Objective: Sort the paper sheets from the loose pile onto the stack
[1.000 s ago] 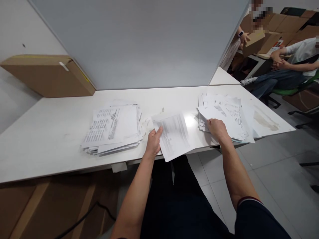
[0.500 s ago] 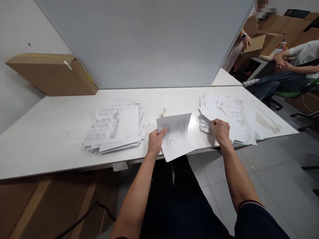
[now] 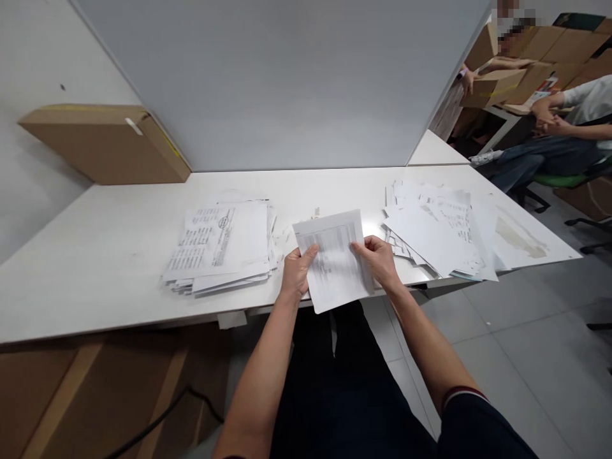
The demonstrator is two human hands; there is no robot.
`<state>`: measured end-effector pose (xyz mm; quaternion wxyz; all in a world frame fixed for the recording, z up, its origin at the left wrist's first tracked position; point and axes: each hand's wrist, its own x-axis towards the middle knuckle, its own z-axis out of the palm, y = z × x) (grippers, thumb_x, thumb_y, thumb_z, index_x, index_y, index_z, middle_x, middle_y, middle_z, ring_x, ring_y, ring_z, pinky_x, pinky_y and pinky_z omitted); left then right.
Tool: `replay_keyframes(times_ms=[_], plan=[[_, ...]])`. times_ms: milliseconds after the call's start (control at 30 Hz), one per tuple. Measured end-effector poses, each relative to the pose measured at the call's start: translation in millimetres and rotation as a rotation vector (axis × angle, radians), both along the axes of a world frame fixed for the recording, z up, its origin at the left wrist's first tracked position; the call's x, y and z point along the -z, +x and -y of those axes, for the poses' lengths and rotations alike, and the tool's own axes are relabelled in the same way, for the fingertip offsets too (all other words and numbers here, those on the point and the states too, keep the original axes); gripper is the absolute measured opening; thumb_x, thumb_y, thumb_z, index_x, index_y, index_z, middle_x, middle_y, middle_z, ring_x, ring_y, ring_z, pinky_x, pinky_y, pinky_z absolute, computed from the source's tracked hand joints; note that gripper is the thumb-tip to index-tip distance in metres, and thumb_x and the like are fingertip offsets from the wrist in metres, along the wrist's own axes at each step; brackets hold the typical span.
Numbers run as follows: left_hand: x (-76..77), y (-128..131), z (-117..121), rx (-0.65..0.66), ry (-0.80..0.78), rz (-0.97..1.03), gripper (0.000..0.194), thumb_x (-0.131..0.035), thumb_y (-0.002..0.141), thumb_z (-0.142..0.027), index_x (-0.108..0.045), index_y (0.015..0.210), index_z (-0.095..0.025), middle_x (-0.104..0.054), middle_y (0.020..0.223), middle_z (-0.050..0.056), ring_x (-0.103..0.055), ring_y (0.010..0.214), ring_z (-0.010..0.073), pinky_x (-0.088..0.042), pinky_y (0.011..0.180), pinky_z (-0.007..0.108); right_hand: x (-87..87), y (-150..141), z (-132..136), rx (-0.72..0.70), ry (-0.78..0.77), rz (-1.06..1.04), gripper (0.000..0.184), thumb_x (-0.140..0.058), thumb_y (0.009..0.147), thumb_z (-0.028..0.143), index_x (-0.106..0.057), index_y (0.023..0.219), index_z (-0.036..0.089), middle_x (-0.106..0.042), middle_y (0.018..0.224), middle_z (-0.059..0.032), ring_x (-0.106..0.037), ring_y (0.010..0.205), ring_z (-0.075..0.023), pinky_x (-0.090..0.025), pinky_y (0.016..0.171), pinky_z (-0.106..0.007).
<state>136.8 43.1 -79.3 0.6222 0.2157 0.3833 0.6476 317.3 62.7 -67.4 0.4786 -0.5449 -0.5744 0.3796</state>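
A printed sheet of paper (image 3: 335,274) is held up over the table's front edge, tilted toward me; whether more sheets lie behind it I cannot tell. My left hand (image 3: 297,271) is closed on its left side, thumb on the front. On its right side my right hand (image 3: 377,258) grips it the same way, with the fingers hidden behind. To the left lies a thick pile of printed papers (image 3: 229,239), the top one bearing a round stamp. A looser, fanned pile of papers (image 3: 430,233) lies to the right, near my right hand.
The white table (image 3: 119,268) runs along a grey partition (image 3: 296,83). A cardboard box (image 3: 102,143) leans at the back left. Beyond the table on the right, one person sits on a chair and another person's hands are at a cardboard box (image 3: 495,88).
My right hand has left the right-hand pile and moved left to grip the sheet's right side. That pile's top sheet now lies flatter. My left hand keeps its hold.
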Motion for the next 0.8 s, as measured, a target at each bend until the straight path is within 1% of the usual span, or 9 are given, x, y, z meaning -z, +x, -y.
replay_keyframes(times_ms=[100,200,267,367,500,667,733,800], plan=[[-1.9,-2,-1,0.0,-0.014,0.028,0.041,-0.076,0.06,-0.04,-0.066,0.088,-0.012,-0.07,0.085,0.009,-0.064,0.089,0.0254,-0.049,0.083,0.038,4.9,-1,-2,0.058,-0.006,-0.01,0.033,-0.063,0.068,0.046,-0.05,0.058,0.018,-0.038,0.054,0.0046,-0.033,0.051,-0.0077,-0.027,0.047,-0.022],[-3.0,-3,-3,0.024,-0.022,0.073,0.047,-0.062,0.069,-0.055,-0.066,0.091,-0.014,-0.07,0.088,0.009,-0.063,0.095,0.0243,-0.049,0.084,0.035,7.0,7,-4,0.047,-0.046,-0.037,0.033,-0.062,0.069,0.047,-0.05,0.058,0.017,-0.036,0.053,0.0051,-0.03,0.05,-0.0071,-0.025,0.046,-0.022],[-2.7,-4,-4,0.048,-0.032,0.084,0.049,-0.055,0.072,-0.059,-0.066,0.093,-0.016,-0.069,0.088,0.008,-0.062,0.096,0.0234,-0.049,0.083,0.034,8.2,12,-4,0.029,-0.076,-0.038,0.034,-0.06,0.069,0.048,-0.049,0.058,0.018,-0.035,0.052,0.0051,-0.029,0.049,-0.0071,-0.025,0.045,-0.021],[-1.3,-4,-4,0.059,-0.021,0.052,0.046,-0.058,0.072,-0.057,-0.066,0.093,-0.016,-0.07,0.089,0.008,-0.062,0.096,0.023,-0.049,0.084,0.033,10.2,17,-3,0.009,-0.107,-0.032,0.036,-0.06,0.07,0.05,-0.047,0.058,0.018,-0.034,0.052,0.005,-0.028,0.049,-0.0073,-0.024,0.044,-0.021],[-0.6,-2,-3,0.044,0.014,0.032,0.042,-0.065,0.07,-0.049,-0.067,0.094,-0.015,-0.07,0.093,0.009,-0.062,0.098,0.0236,-0.046,0.087,0.035,12.0,17,-2,-0.034,-0.132,-0.065,0.038,-0.06,0.069,0.05,-0.043,0.057,0.019,-0.03,0.051,0.0055,-0.026,0.048,-0.007,-0.02,0.041,-0.021],[-1.4,-2,-2,0.059,0.006,0.037,0.043,-0.065,0.069,-0.049,-0.068,0.093,-0.014,-0.07,0.092,0.01,-0.062,0.096,0.0233,-0.046,0.086,0.034,12.1,15,-3,-0.058,-0.151,-0.076,0.04,-0.059,0.069,0.052,-0.041,0.055,0.019,-0.03,0.049,0.0058,-0.025,0.046,-0.0067,-0.02,0.04,-0.021],[0.6,-1,-2,0.033,0.011,-0.019,0.042,-0.065,0.068,-0.05,-0.068,0.089,-0.013,-0.07,0.087,0.009,-0.063,0.09,0.0225,-0.048,0.081,0.033,12.3,15,-3,-0.061,-0.154,-0.067,0.04,-0.058,0.069,0.053,-0.041,0.055,0.019,-0.032,0.049,0.0055,-0.027,0.046,-0.0071,-0.021,0.04,-0.021],[3.6,0,-2,-0.04,0.038,-0.15,0.038,-0.066,0.068,-0.047,-0.069,0.086,-0.014,-0.07,0.078,0.005,-0.064,0.082,0.0201,-0.049,0.075,0.031,12.9,15,-3,-0.049,-0.159,-0.048,0.04,-0.057,0.068,0.054,-0.042,0.055,0.02,-0.033,0.048,0.0051,-0.029,0.045,-0.0078,-0.022,0.04,-0.021]])
